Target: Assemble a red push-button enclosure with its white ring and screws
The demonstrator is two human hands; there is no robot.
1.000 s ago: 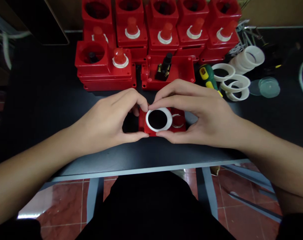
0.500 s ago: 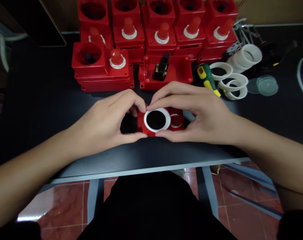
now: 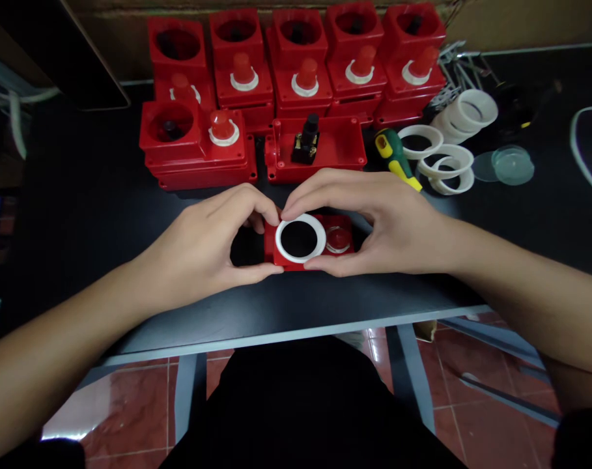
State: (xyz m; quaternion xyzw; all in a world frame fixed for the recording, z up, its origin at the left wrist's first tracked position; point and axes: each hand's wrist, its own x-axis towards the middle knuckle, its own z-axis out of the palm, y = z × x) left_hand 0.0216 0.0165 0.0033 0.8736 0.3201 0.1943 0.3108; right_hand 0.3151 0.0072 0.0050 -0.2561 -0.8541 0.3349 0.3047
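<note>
- Ring [image 3: 322, 238], white: on the red housing [image 3: 271, 241], near the front edge of the tabletop [image 3: 217, 322].
- Left hand [image 3: 205, 244]: thumb and fingers clamped on the housing's left end.
- Right hand [image 3: 388, 221]: thumb and fingertips closed about the ring's rim.
- Open box [image 3: 342, 143]: beyond both hands.

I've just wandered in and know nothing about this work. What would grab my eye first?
Probably the bright red boxes crowded along the back of the black table. Next, the white ring atop a red cover near the front edge, framed by the left hand and right hand. A green-and-yellow screwdriver lies beyond the right hand.
</note>
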